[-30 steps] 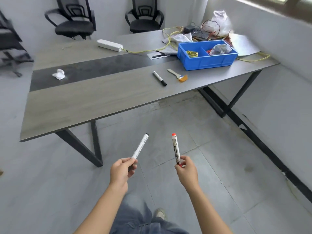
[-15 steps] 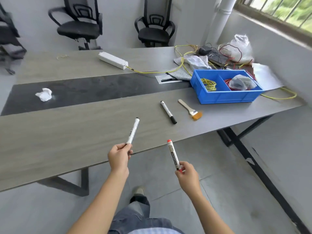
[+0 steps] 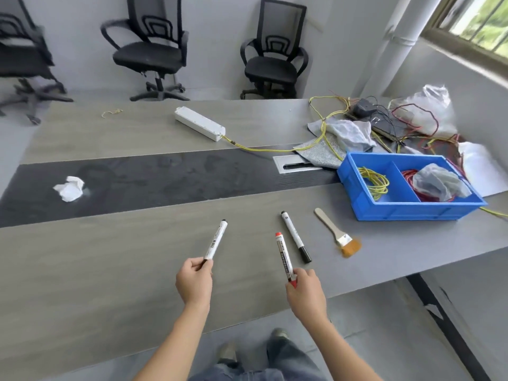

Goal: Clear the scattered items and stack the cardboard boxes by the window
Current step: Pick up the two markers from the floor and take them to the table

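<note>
Three markers lie left of the one blue bin (image 3: 406, 213): black-capped marker (image 3: 295, 236) nearest, red-capped marker (image 3: 283, 257), black-tipped marker (image 3: 215, 240) farthest. One paintbrush (image 3: 336, 233), one crumpled paper (image 3: 70, 188), one white box (image 3: 199, 127), three chairs (image 3: 149, 56).

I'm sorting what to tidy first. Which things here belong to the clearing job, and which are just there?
Job: white marker in left hand, red marker in right hand, black-capped marker on table, brush, crumpled paper, blue bin.
Just there, probably: office chairs, white power strip.
No cardboard boxes in view.

Black office chairs (image 3: 149, 55) along far wall behind table (image 3: 110, 270); white pipe (image 3: 395, 42) in corner.
</note>
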`<state>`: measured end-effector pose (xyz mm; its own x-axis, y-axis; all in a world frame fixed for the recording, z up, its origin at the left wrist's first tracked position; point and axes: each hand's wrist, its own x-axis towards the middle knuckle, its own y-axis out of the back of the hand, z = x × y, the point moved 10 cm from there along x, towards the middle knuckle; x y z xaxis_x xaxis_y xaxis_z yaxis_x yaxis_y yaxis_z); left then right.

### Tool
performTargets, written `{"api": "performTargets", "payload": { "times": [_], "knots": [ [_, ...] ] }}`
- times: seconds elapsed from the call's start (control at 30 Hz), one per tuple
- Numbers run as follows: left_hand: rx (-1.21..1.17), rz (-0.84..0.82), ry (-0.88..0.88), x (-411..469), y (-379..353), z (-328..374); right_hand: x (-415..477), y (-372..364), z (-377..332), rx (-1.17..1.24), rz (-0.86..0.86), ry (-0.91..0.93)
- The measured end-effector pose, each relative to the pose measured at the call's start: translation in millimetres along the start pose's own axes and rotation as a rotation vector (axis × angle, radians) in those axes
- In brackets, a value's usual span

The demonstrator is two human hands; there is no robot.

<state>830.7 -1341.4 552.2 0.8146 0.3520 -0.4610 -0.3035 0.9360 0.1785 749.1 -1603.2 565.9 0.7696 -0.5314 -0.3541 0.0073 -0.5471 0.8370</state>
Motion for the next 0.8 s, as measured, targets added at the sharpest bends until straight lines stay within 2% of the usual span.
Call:
{"api": "performTargets", "payload": {
  "times": [0.2, 0.43, 0.5, 0.57, 0.7, 0.8],
  "knots": [
    [0.228, 0.057, -0.015, 10.5, -12.5, -3.4, 38.5, 8.0, -27.7, -0.17, -0.011, 0.107],
    [0.57, -0.045, -0.093, 2.8, -57.7, 3.0, 63.2, 7.0, -53.9, -0.37, -0.023, 0.293],
    [0.651, -0.078, -0.136, 0.7, -75.3, 2.5, 66.2, 14.7, -62.5, -0.378, 0.071, 0.381],
    [0.706, -0.099, -0.173, -1.7, -90.0, 4.5, 68.6, 19.2, -71.1, -0.395, 0.093, 0.465],
    [0.79, -0.133, -0.202, -9.0, -112.4, 7.9, 84.8, 23.5, -61.0, -0.345, 0.063, 0.472],
    [0.829, -0.2, -0.214, -12.9, -132.6, 5.0, 92.9, 18.7, -49.0, -0.316, -0.029, 0.428]
  ]
}}
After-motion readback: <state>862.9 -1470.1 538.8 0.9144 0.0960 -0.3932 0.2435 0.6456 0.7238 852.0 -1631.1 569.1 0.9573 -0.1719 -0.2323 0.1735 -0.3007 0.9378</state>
